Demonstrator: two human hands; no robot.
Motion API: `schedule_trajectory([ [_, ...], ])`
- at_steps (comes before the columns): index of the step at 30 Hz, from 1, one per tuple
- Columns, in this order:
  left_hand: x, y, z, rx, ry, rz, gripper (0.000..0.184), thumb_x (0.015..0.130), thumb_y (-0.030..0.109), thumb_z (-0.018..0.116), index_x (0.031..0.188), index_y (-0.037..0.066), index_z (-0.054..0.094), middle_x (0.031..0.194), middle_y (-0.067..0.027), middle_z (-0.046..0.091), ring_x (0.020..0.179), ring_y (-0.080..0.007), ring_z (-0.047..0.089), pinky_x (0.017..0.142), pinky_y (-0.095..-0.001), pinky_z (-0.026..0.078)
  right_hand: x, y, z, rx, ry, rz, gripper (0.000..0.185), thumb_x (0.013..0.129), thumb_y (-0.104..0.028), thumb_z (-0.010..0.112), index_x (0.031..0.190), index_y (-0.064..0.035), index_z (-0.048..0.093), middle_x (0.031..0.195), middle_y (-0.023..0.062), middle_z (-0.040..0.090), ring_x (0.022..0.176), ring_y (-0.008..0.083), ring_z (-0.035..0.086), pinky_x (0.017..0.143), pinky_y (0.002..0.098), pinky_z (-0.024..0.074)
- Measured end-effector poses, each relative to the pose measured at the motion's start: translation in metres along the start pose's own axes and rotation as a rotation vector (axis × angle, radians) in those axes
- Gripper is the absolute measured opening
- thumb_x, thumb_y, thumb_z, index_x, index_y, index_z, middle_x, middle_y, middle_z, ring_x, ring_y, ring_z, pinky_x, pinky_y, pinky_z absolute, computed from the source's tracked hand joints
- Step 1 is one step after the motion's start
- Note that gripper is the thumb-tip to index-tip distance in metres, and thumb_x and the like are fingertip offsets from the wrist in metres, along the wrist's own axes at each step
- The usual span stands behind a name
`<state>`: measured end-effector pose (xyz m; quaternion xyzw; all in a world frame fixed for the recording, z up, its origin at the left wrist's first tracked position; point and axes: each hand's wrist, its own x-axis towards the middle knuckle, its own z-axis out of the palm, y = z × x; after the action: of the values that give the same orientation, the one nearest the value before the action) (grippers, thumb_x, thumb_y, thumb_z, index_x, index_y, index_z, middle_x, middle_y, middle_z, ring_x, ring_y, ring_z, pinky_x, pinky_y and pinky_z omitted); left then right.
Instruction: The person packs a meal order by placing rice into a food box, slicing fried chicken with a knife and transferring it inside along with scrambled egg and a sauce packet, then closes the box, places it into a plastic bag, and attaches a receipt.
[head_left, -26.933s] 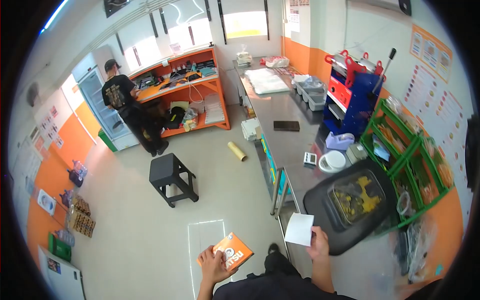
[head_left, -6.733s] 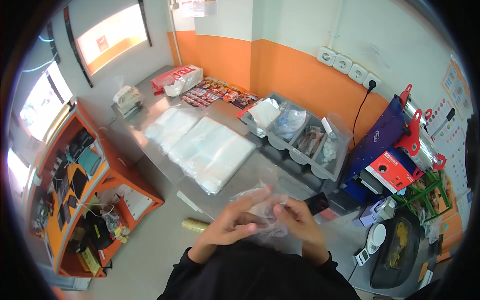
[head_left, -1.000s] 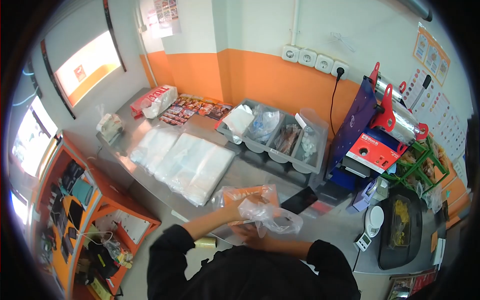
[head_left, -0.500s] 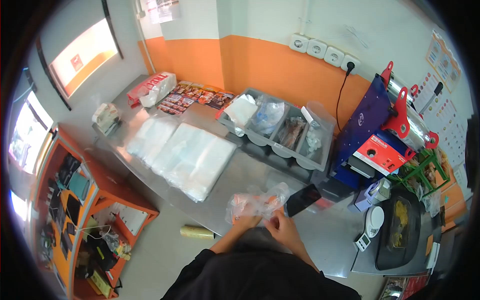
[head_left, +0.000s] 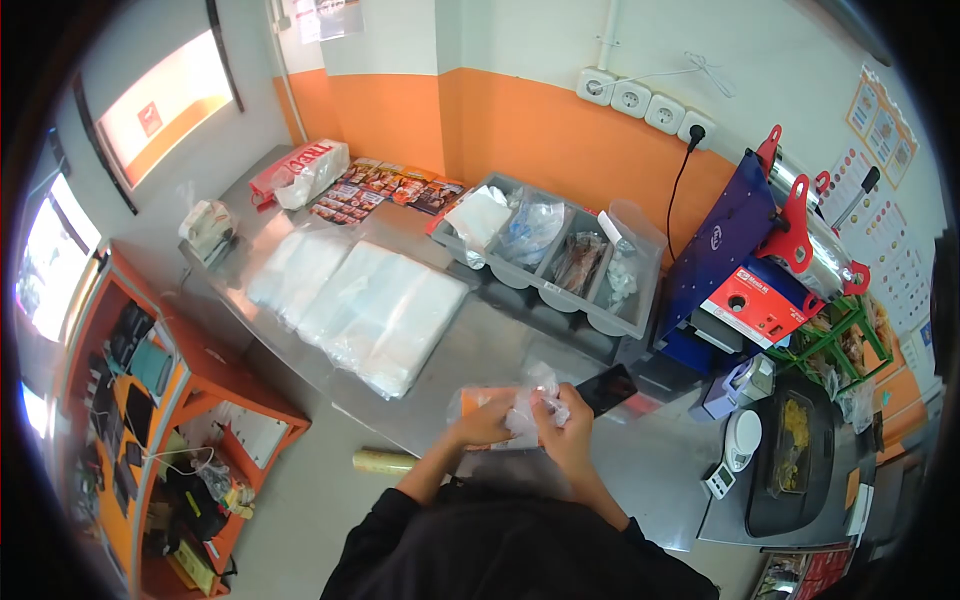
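In the head view a crinkled clear plastic bag is held over the front edge of the steel counter, with an orange patch showing through its left part. My left hand is closed on the bag's left side, fingers pointing right. At the opposite side my right hand pinches the bunched plastic between thumb and fingers. What lies inside the bag is mostly hidden by the hands. A black phone lies on the counter just beyond my right hand.
Stacks of clear plastic bags lie to the left. Behind stands a grey divided tray of packets. Rightward are a blue machine with steel cylinders, a white scale and a black tray. Orange shelves stand left.
The bag is gathered up more tightly between my hands. My right hand has risen and turned upright, and my left hand has moved up onto the bag's side.
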<state>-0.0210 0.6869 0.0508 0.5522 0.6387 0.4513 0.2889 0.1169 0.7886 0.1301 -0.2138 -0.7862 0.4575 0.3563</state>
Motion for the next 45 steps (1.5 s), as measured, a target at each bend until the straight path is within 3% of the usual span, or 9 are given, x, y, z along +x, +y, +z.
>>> schedule_trajectory([
  [5, 0.008, -0.056, -0.012, -0.332, -0.111, 0.024, 0.046, 0.067, 0.015, 0.074, 0.109, 0.002, 0.06, 0.115, -0.0129, 0.061, 0.106, -0.0328, 0.055, 0.091, -0.0372, 0.043, 0.009, -0.022, -0.027, 0.548, -0.296, 0.198, 0.007, 0.088, -0.005, 0.057, 0.09, 0.0017, 0.059, 0.087, 0.0025, 0.056, 0.063, 0.0079, 0.049, 0.056, 0.0223, 0.041],
  [8, 0.006, -0.076, -0.017, -0.091, -0.067, 0.273, 0.041, 0.07, 0.008, 0.07, 0.111, 0.005, 0.064, 0.107, -0.0126, 0.065, 0.1, -0.0214, 0.06, 0.09, -0.0359, 0.046, 0.015, -0.044, -0.045, 0.556, -0.562, 0.274, 0.013, 0.09, -0.005, 0.055, 0.1, 0.0026, 0.06, 0.094, 0.0027, 0.055, 0.07, 0.007, 0.051, 0.061, 0.0217, 0.0415],
  [10, 0.001, -0.045, -0.024, 0.195, -0.019, 0.243, 0.038, 0.07, 0.011, 0.072, 0.107, 0.006, 0.065, 0.101, -0.0128, 0.066, 0.094, -0.0239, 0.063, 0.083, -0.0356, 0.048, 0.027, -0.035, -0.048, 0.296, -0.592, -0.198, 0.018, 0.091, -0.009, 0.055, 0.104, 0.0023, 0.059, 0.098, 0.0031, 0.056, 0.074, 0.0089, 0.053, 0.063, 0.0234, 0.0437],
  [16, 0.008, 0.002, -0.022, 0.047, -0.027, -0.264, 0.031, 0.069, 0.02, 0.071, 0.095, 0.004, 0.065, 0.094, -0.0145, 0.066, 0.085, -0.0338, 0.063, 0.074, -0.037, 0.048, 0.052, 0.102, -0.023, -0.051, -0.123, 0.213, 0.018, 0.087, -0.015, 0.059, 0.103, -0.0043, 0.059, 0.093, 0.0053, 0.059, 0.084, 0.0128, 0.058, 0.07, 0.0281, 0.047],
  [22, 0.004, -0.021, -0.015, 0.12, 0.102, 0.086, 0.048, 0.064, 0.014, 0.071, 0.11, 0.004, 0.061, 0.099, -0.0166, 0.066, 0.088, -0.0339, 0.063, 0.08, -0.037, 0.049, 0.139, 0.124, -0.045, -0.223, 0.405, 0.04, 0.011, 0.086, -0.014, 0.06, 0.087, -0.0039, 0.056, 0.073, 0.0083, 0.06, 0.067, 0.0216, 0.06, 0.067, 0.0334, 0.0482],
  [25, -0.004, -0.046, -0.009, 0.132, 0.116, 0.031, 0.023, 0.069, 0.016, 0.066, 0.089, 0.005, 0.064, 0.086, -0.0144, 0.064, 0.081, -0.0342, 0.061, 0.074, -0.0388, 0.047, 0.202, 0.184, -0.068, -0.632, 0.368, -0.12, 0.011, 0.083, -0.008, 0.059, 0.089, 0.0022, 0.059, 0.072, 0.0201, 0.063, 0.072, 0.0304, 0.065, 0.065, 0.0401, 0.0498],
  [27, -0.004, -0.057, -0.004, 0.122, 0.121, 0.128, 0.021, 0.07, 0.015, 0.065, 0.088, 0.006, 0.064, 0.086, -0.0141, 0.064, 0.08, -0.0339, 0.06, 0.074, -0.039, 0.047, 0.23, 0.202, -0.072, -1.054, -0.136, 0.244, 0.021, 0.079, -0.008, 0.06, 0.095, 0.0047, 0.061, 0.086, 0.0236, 0.065, 0.087, 0.038, 0.064, 0.076, 0.0434, 0.0508],
  [33, 0.0, -0.093, 0.0, 0.139, -0.014, 0.268, 0.024, 0.071, 0.016, 0.065, 0.092, 0.005, 0.063, 0.093, -0.0155, 0.063, 0.085, -0.0342, 0.059, 0.077, -0.0389, 0.046, 0.246, 0.232, -0.056, -0.969, -0.209, 0.587, 0.03, 0.078, -0.012, 0.064, 0.104, 0.0033, 0.062, 0.116, 0.0271, 0.057, 0.109, 0.0379, 0.056, 0.094, 0.0385, 0.0464],
  [45, -0.007, -0.085, -0.001, 0.148, 0.07, 0.096, 0.034, 0.074, 0.013, 0.065, 0.107, 0.004, 0.062, 0.113, -0.0157, 0.06, 0.105, -0.0307, 0.056, 0.092, -0.0378, 0.043, 0.247, 0.235, -0.062, -1.082, -0.362, 0.475, 0.032, 0.081, -0.017, 0.059, 0.103, 0.0056, 0.062, 0.115, 0.0239, 0.059, 0.109, 0.0366, 0.057, 0.091, 0.0389, 0.0472],
])
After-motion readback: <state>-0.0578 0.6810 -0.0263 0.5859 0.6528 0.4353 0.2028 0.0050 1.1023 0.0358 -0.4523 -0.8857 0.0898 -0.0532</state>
